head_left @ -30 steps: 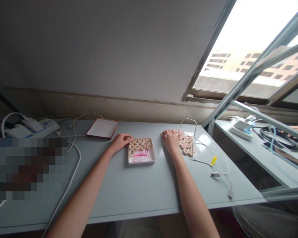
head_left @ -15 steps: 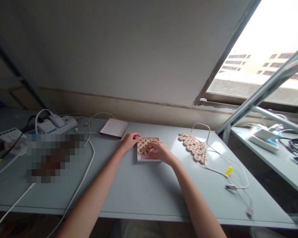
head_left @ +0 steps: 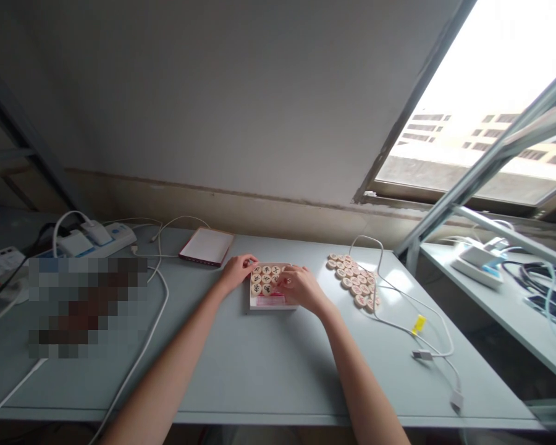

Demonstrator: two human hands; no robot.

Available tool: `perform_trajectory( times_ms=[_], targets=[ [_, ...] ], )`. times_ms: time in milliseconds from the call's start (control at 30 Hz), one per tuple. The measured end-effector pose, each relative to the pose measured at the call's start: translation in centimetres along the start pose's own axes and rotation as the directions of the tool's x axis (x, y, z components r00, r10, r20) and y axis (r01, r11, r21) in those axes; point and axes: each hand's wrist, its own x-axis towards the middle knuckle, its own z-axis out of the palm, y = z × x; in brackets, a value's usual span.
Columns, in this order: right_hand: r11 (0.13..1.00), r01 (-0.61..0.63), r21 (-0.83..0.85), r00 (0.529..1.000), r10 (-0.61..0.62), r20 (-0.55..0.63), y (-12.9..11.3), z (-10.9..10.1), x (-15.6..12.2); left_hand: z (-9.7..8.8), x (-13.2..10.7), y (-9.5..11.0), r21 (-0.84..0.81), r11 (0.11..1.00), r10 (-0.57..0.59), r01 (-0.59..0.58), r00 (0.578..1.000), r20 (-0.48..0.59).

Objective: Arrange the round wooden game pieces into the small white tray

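A shallow open box (head_left: 271, 304) rests on the table with rows of round wooden Chinese chess pieces (head_left: 266, 288) inside, dark characters facing up. A pink and white strip of the box floor shows along its near side. At the far left corner, my left hand (head_left: 239, 272) grips the box edge with curled fingers. Over the right half of the box is my right hand (head_left: 301, 287), its fingers pinched on a piece that they mostly cover. To the right lies a flat cluster of more pieces (head_left: 356, 281) with reddish characters.
The box lid (head_left: 207, 246) lies inside up at the back left. A white cable (head_left: 438, 306) loops past the right-hand pieces, with a yellow tag (head_left: 418, 324) on it. Power strips (head_left: 115, 240) with plugs stand at left; a blurred patch covers something near them. Metal posts (head_left: 412, 253) rise at right.
My right hand has shifted slightly within the box area and uncovered more dark-lettered pieces. My left hand stays at the corner. The whole view has shifted a little.
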Motion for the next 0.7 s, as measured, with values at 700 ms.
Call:
perform_trajectory(
  times_ms=[700],
  targets=[
    [0.844,-0.425,-0.328,0.894,0.334,-0.298,5.0,0.8,-1.6,0.8,-1.6,3.5,0.352,0.894,0.270,-0.276,0.961,0.067]
  ],
)
